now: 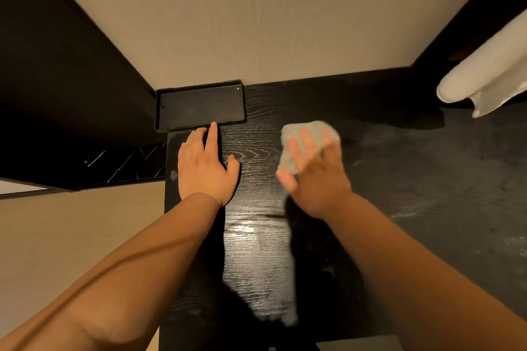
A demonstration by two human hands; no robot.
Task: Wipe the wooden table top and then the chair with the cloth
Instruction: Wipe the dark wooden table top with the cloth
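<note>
The dark wooden table top [427, 179] fills the middle and right of the view, its grain shining under the light. A crumpled grey cloth [309, 129] lies on it near the centre. My right hand [316, 177] presses flat on the cloth with spread, straight fingers; the hand is blurred by motion. My left hand [206, 164] lies flat on the table near its left edge, fingers straight, the fingertips touching the front rim of a black tray [159, 111]. No chair is in view.
The shallow black tray sits at the table's back left corner against a beige wall [242, 23]. A white towel [490, 71] hangs in from the upper right over the table. Beige floor [71, 236] lies left of the table.
</note>
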